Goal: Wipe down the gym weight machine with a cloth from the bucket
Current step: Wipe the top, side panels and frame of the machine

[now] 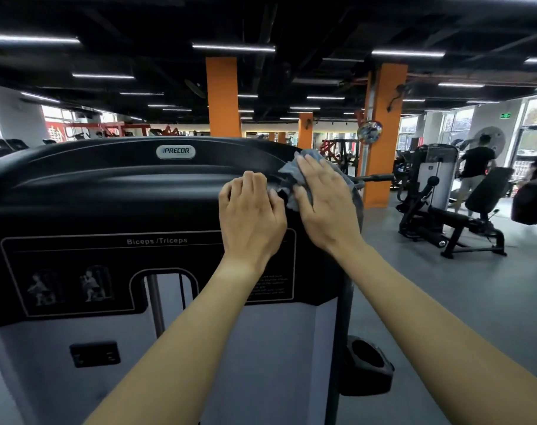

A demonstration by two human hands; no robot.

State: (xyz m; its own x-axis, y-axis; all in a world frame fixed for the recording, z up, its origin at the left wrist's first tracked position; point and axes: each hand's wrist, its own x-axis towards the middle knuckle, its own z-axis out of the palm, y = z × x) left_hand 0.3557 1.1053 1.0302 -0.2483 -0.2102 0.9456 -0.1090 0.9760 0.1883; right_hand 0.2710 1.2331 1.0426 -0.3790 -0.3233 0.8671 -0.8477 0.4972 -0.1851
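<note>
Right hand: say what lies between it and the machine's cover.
The grey cloth, under the right hand against the black cover; head view shows it.

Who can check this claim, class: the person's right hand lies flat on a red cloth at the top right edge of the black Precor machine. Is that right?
Not quite: the cloth is grey, not red. The head view shows the right hand lying flat on the grey cloth at the top right edge of the black Precor machine.

Two hands, one cloth, one machine
</note>
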